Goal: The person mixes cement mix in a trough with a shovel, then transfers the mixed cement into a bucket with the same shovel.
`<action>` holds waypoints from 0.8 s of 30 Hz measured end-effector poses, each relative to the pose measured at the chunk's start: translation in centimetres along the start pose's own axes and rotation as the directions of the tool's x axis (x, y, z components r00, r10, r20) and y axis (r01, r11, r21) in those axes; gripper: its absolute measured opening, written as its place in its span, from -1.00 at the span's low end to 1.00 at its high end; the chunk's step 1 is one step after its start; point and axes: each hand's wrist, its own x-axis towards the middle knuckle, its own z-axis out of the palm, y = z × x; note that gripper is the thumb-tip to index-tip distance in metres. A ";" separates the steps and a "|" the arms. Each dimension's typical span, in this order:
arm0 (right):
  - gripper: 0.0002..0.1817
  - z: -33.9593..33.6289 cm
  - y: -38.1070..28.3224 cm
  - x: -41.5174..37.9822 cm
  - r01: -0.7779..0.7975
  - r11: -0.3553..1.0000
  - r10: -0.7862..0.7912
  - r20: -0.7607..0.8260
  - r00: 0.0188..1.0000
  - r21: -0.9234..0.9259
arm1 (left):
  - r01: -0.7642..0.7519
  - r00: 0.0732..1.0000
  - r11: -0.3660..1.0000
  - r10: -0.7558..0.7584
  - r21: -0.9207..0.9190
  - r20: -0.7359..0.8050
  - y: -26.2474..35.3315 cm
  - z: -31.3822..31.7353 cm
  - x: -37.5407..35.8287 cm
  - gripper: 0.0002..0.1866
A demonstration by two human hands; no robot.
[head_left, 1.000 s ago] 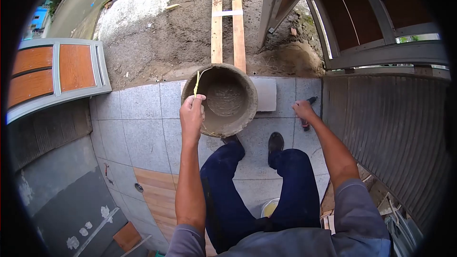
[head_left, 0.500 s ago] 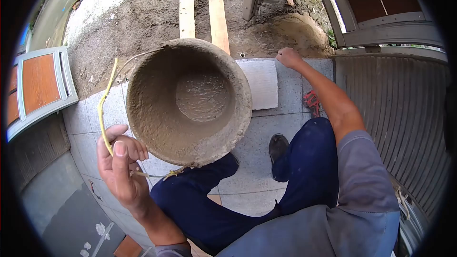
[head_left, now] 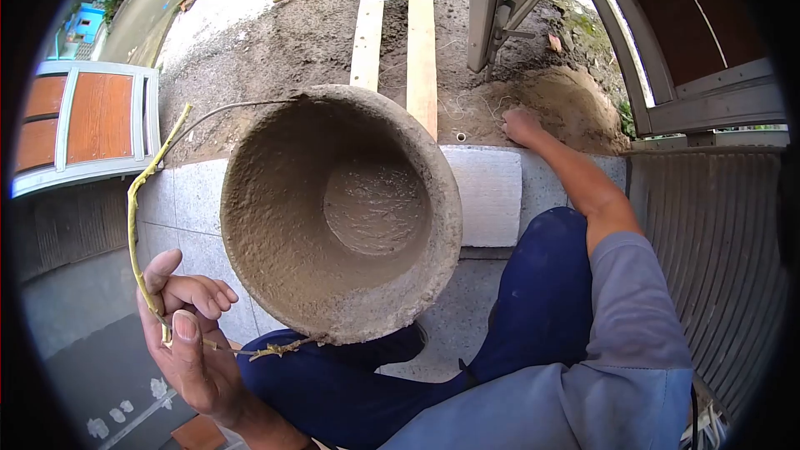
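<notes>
A bucket (head_left: 250, 225) coated in grey-brown mortar tilts its mouth toward me, with a thin wet layer on its bottom. My left hand (head_left: 196, 342) is at its left side, fingers curled around the wire handle (head_left: 136, 221), which is wrapped in a yellow strip. Thumb and index finger stand apart. Over by the soil edge, my right hand (head_left: 522, 127) is closed, near thin loose strings (head_left: 500, 107); whatever its fingers hold is hidden. A white rectangular slab (head_left: 487, 200) lies on the tiles between the bucket and my right arm.
Two wooden planks (head_left: 422, 50) run away over rough sand (head_left: 275, 67). A metal post (head_left: 492, 8) and an open gate frame (head_left: 708, 96) stand at right. An orange-panelled gate (head_left: 96, 121) is at left. Grey floor tiles (head_left: 196, 200) border the sand; a ribbed panel (head_left: 708, 233) lies right.
The bucket looks larger and nearer, and my left hand has shifted left and down with the handle. My right hand stays closed by the soil edge. The view has swung left.
</notes>
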 end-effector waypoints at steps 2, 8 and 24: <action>-0.77 -0.6 -0.3 -0.1 -0.030 0.999 0.030 0.042 0.999 -0.012 | -0.024 0.997 0.999 0.026 -0.032 0.073 0.0 -0.5 0.0 -0.36; -0.73 -2.1 -2.4 -0.7 -0.086 0.996 0.084 0.086 0.993 0.024 | -0.025 0.997 0.999 0.028 -0.047 0.076 0.6 -0.2 0.0 -0.41; -0.86 -22.4 6.2 -13.4 0.200 -0.099 0.316 -0.160 0.935 0.975 | -0.019 0.997 0.993 0.027 -0.116 0.068 0.2 -0.8 0.5 -0.45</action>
